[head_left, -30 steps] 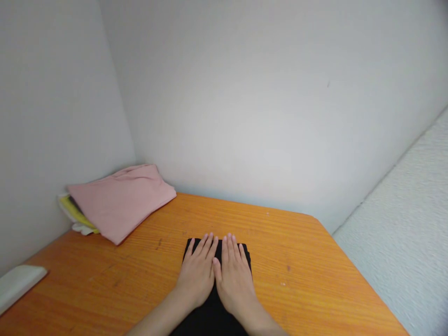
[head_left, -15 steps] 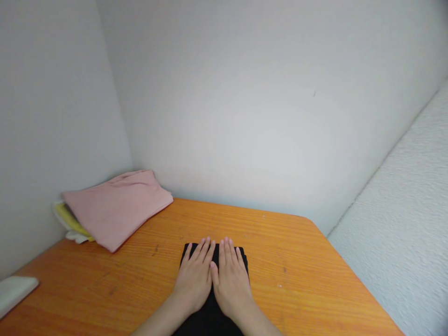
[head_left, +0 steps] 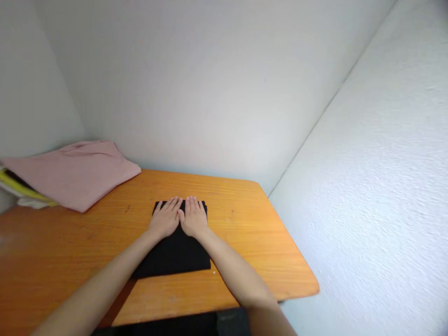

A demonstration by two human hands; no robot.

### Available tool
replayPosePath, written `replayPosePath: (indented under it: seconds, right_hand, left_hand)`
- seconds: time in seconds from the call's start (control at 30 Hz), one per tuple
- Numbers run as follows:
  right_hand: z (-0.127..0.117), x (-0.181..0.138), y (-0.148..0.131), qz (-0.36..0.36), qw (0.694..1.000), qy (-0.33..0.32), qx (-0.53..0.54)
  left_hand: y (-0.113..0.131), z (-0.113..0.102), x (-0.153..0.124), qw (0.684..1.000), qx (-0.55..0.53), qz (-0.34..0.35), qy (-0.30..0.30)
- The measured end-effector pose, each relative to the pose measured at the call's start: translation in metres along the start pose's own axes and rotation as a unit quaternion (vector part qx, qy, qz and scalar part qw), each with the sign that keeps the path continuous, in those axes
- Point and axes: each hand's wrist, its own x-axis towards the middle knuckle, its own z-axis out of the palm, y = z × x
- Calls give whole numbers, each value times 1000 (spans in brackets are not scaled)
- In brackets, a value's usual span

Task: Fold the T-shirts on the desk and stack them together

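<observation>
A folded black cloth (head_left: 177, 254) lies flat on the wooden table, wider at its near edge than at its far edge. My left hand (head_left: 165, 220) rests palm down on the far left part of it, fingers stretched out and pointing away from me. Beside it, my right hand (head_left: 193, 218) is laid flat on the far right part, with its thumb against or very near the left hand. Neither hand grips the fabric. Both hands and my forearms hide parts of the cloth, and what kind of garment it is I cannot tell.
At the back left, a folded pink cloth (head_left: 80, 175) lies over yellow (head_left: 21, 185) and white fabric. The table (head_left: 245, 238) has a rounded right side, and its near edge is close to my body. White walls (head_left: 196, 93) stand behind and to the right.
The view has tilted down and turned right, so the table's near edge and the cloth's full length now show. Both hands still lie flat on the cloth's far end.
</observation>
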Motion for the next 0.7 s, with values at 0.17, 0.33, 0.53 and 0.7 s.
replayPosePath:
  seconds: [0.17,0.33,0.53,0.7]
  right_hand:
    - [-6,-18,24,-39,999,-17,-27]
    - [-50,-70,79,-68,992,-66,-79]
    - [-81,-137,84,32,994,-77,-69]
    - [-72,-171,79,145,981,-129,-4]
  left_hand:
    - [15,-4,-14,999,-41,22,4]
    - [40,-24,-74,989,-125,65,45]
    - [57,-37,-132,979,-174,95,54]
    - [59,-34,-153,981,-159,94,50]
